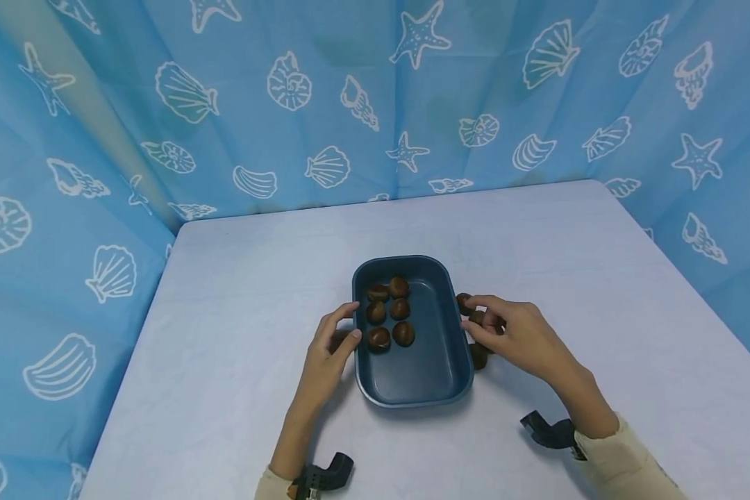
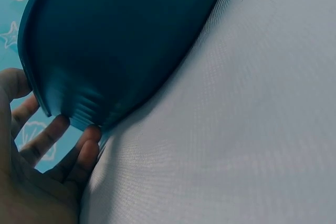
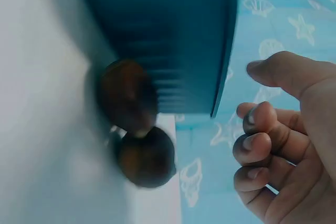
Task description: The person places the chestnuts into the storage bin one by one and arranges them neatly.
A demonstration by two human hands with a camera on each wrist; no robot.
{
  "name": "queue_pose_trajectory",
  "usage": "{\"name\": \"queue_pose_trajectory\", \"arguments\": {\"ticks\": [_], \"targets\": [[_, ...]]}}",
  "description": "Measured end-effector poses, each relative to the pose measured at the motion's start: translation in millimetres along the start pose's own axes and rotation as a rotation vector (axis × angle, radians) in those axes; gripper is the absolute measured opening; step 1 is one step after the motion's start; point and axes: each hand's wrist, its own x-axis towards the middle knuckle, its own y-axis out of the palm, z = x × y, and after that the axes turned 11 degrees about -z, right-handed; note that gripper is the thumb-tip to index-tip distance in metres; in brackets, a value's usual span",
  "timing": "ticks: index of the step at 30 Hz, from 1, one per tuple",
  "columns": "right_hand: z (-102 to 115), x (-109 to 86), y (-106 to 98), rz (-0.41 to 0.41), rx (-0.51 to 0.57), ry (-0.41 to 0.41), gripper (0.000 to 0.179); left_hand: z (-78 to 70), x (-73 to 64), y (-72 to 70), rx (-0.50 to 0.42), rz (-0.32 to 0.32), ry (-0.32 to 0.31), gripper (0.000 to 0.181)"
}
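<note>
Moving loose nuts by hand at the tray's edge seems to be the step in hand, though whether they go in or out cannot be told. The right hand (image 1: 525,337), right of centre in the frame, has its thumb and index fingertips apart with no nut visible between them; its other fingers curl inward. At least three brown, glossy, rounded chestnuts (image 1: 478,356) lie just below and beside these fingers, on the white cloth-covered desk (image 1: 244,298), along the right wall of the dark blue rectangular tray (image 1: 439,378). Any pick there would call for lowering the fingers and closing them around one nut. Six similar chestnuts in the tray (image 1: 400,309) sit in its upper-left part, well apart from the right fingers. The left hand (image 1: 323,357), left of centre, rests spread thumb and fingers against the tray's left side, apparently steadying it.
</note>
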Motion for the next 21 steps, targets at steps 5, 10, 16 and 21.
{"name": "queue_pose_trajectory", "arguments": {"ticks": [5, 10, 16, 21], "targets": [[-18.9, -10.5, 1.8, -0.136, -0.011, 0.029, 0.027, -0.5, 0.2, 1.3, 0.003, -0.001, -0.009, 0.043], [-38.4, -20.2, 3.8, -0.212, -0.014, 0.026, 0.026, -1.8, 1.3, 6.0, -0.003, 0.013, -0.026, 0.043], [-51.8, -28.4, 9.2, -0.155, 0.011, -0.01, 0.025, -4.5, 2.1, 6.3, 0.009, 0.025, -0.059, 0.044], [-55.0, -27.8, 7.3, -0.141, 0.033, -0.039, 0.029, -5.1, 1.3, 1.4, 0.018, 0.007, -0.053, 0.043]]}}
